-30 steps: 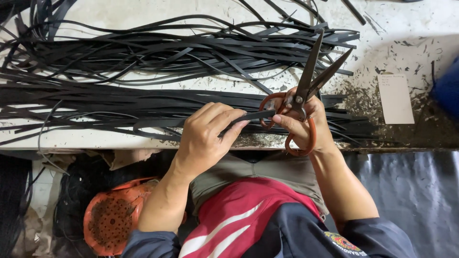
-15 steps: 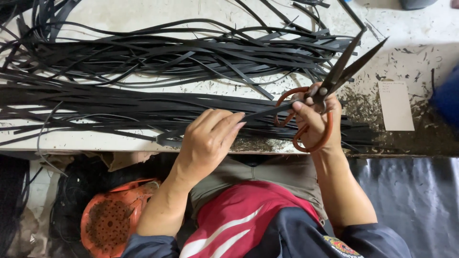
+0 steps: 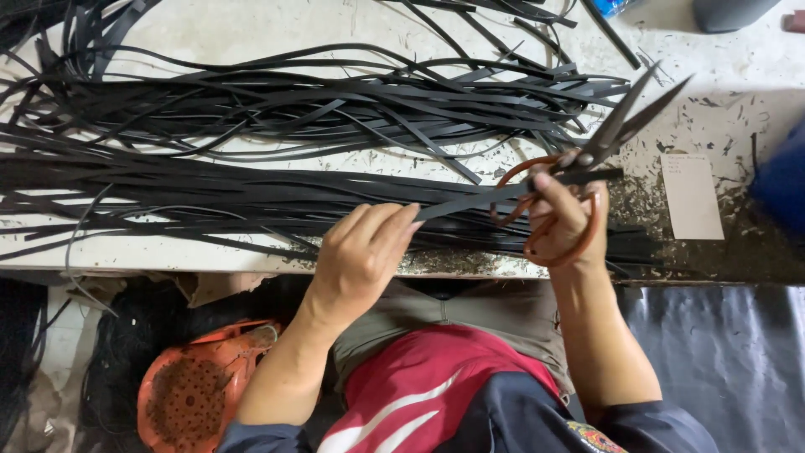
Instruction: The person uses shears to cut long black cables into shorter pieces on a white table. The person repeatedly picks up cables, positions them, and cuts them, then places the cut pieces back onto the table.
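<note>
— So, why does the left hand (image 3: 360, 256) pinch that black strip (image 3: 470, 200) near its end?

— To keep it taut, judging by the line, while the right hand (image 3: 563, 220) has its grip closed through the orange-handled scissors (image 3: 587, 159), blades apart.

— And the strip's lie?

— Just above the worktop (image 3: 251, 29), long axis running left to right, rising slightly towards the scissors.

White card (image 3: 692, 196) at 3 o'clock on littered worktable (image 3: 251, 25). Orange perforated basket (image 3: 189, 394) at 7 o'clock, below table edge. Black plastic sheet (image 3: 729, 352) at 4 o'clock.
</note>
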